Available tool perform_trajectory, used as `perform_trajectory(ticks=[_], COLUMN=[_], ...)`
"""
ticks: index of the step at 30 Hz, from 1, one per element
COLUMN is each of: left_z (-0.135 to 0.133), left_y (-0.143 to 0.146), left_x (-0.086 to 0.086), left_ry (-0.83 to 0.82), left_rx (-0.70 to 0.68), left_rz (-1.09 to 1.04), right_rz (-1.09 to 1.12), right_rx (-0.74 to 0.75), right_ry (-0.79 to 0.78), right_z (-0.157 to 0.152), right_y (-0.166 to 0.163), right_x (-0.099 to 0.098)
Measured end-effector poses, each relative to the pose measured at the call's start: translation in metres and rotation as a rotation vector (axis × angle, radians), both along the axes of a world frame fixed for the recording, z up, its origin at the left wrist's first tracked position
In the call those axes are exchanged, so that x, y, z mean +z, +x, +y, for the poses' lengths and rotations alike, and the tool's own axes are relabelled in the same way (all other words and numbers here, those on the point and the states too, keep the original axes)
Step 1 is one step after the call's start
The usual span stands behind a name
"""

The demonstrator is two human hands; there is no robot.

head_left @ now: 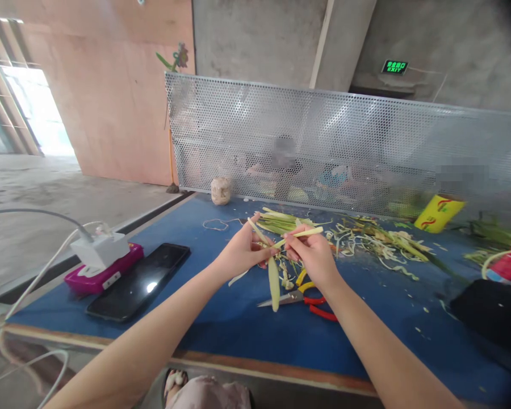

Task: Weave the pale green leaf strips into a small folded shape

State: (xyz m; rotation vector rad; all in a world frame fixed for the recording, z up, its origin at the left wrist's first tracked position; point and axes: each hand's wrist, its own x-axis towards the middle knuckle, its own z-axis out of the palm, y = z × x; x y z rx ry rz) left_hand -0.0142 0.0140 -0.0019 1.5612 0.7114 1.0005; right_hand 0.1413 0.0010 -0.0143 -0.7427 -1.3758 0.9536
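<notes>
Both my hands meet above the blue table [221,324]. My left hand [241,253] is closed in a pinch on a pale green plant strip [273,281] that hangs down from it. My right hand [313,253] is closed on a thin yellow-green stalk [300,233] that points up and to the right. The two pieces cross between my fingertips. Just below my hands lie scissors [300,295] with red and yellow handles, flat on the table.
A pile of green stalks and peeled strips [366,238] spreads behind my hands. At the left lie a black phone [140,281] and a white charger on a pink box [104,267]. A perforated metal screen [344,147] closes the far edge. A yellow cup [438,213] and a black object [489,312] sit right.
</notes>
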Motion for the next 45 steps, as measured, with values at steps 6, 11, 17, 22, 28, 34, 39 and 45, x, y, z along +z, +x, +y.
perform_trajectory(ticks=[6, 11, 17, 22, 28, 34, 39, 45], left_z=[0.0, 0.003, 0.004, 0.007, 0.007, 0.007, 0.007, -0.001], left_y=[-0.002, -0.002, -0.004, -0.004, -0.006, -0.009, -0.006, -0.001], left_x=[0.002, 0.001, 0.006, 0.006, 0.011, 0.012, 0.009, 0.01], left_ry=[0.048, 0.067, 0.13, 0.097, 0.031, 0.02, 0.052, 0.069], left_rx=[-0.041, 0.062, 0.167, 0.189, 0.163, 0.167, 0.014, -0.018], left_rz=[0.02, -0.042, -0.134, -0.168, -0.241, -0.19, -0.073, -0.02], right_rz=[0.177, 0.06, -0.514, -0.584, -0.576, -0.487, -0.348, -0.087], right_rx=[0.01, -0.043, 0.029, 0.118, 0.203, 0.221, 0.251, 0.304], right_ry=[-0.014, -0.09, -0.07, 0.014, 0.011, -0.098, -0.287, -0.302], right_z=[0.004, 0.008, 0.0, -0.003, -0.006, -0.002, 0.003, 0.006], right_y=[0.005, 0.004, -0.001, 0.005, 0.012, 0.015, 0.008, -0.003], right_x=[-0.001, -0.005, -0.007, 0.002, 0.012, 0.009, 0.0, -0.01])
